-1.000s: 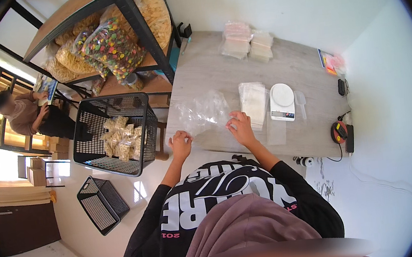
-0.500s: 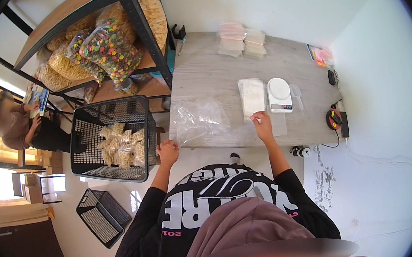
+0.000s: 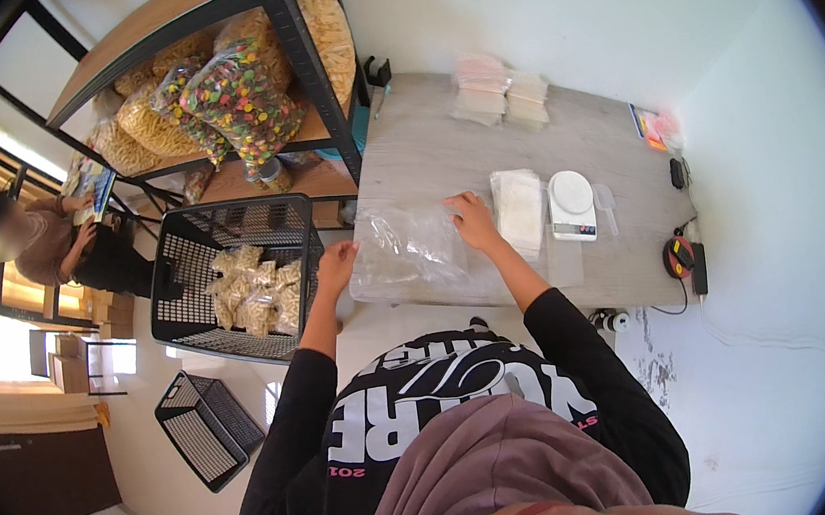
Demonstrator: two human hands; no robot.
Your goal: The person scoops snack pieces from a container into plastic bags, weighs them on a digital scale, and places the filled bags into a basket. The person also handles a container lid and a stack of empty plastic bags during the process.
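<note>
A large clear plastic bag (image 3: 408, 258) lies flat and crinkled on the grey tabletop. At its left edge is my left hand (image 3: 336, 268), its fingers closed together on the plastic. My right hand (image 3: 472, 223) is over the bag's right side, fingers bent and somewhat apart, with nothing visible in them. Right of that hand lies a stack of small clear packets (image 3: 518, 208). Beside the stack stands a white kitchen scale (image 3: 571, 206), with a clear plastic scoop (image 3: 606, 209) next to it.
Left of the table, a black plastic crate (image 3: 241, 350) holds several bags of pale snacks (image 3: 260, 292). A shelf (image 3: 224, 182) carries big snack bags. More packets (image 3: 485, 89) lie at the table's back. Another person (image 3: 54, 240) stands far left. A second crate (image 3: 211, 429) is on the floor.
My right hand has moved left from the packet stack to the clear bag's right side. My left hand has come to the bag's left edge from near the table corner.
</note>
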